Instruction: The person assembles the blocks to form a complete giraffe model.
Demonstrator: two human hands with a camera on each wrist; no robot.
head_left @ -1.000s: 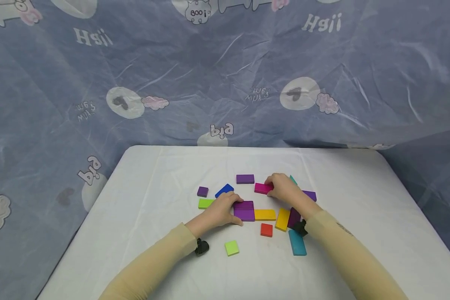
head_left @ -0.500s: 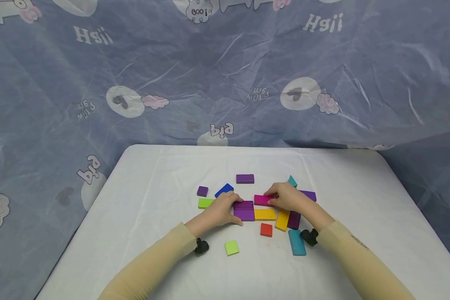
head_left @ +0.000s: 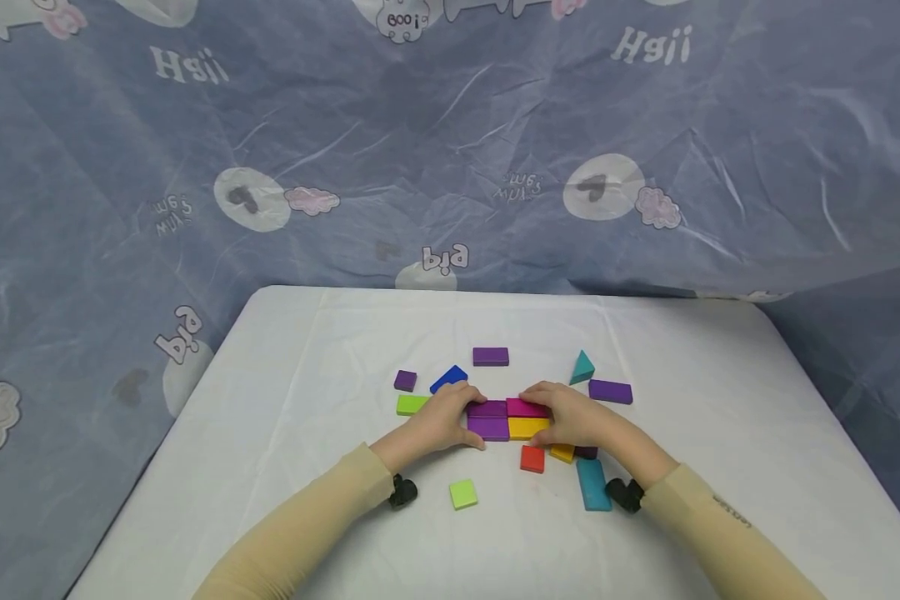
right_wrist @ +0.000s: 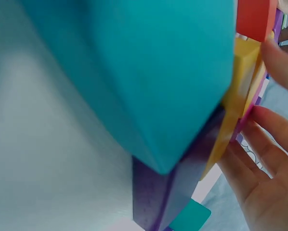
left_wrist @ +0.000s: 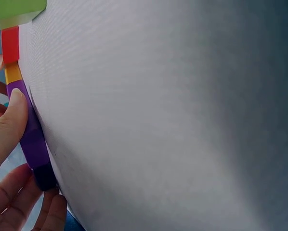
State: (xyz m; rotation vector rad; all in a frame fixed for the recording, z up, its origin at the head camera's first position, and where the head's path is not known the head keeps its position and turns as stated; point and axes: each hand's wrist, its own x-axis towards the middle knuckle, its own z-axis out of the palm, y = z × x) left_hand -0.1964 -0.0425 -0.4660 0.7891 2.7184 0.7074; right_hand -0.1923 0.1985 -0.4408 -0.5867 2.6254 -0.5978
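Note:
Near the table's middle, two purple blocks (head_left: pixel 487 429) lie against each other, one behind the other. My left hand (head_left: pixel 438 421) grips the pair across their left end, thumb at the near side and fingers at the far side; the left wrist view shows the thumb on a purple block (left_wrist: pixel 33 137). Flush at their right, a magenta block (head_left: pixel 523 407) lies behind a yellow block (head_left: pixel 527 428). My right hand (head_left: pixel 572 417) spans these two, with fingers on the magenta block and thumb at the yellow one's near edge. The hand partly covers their right ends.
Close in front are a red block (head_left: pixel 532 459), another yellow block (head_left: pixel 562 452) and a teal block (head_left: pixel 594 485). A lime square (head_left: pixel 463 494) lies nearer. Behind lie a blue block (head_left: pixel 448 379), a teal triangle (head_left: pixel 582 367) and purple blocks (head_left: pixel 491 357). A green block (head_left: pixel 412 405) sits left.
My right hand has brought the magenta block nearer and slightly left, against the far purple block and the yellow one. Its thumb has come down to the yellow block's near edge. The left hand stays put.

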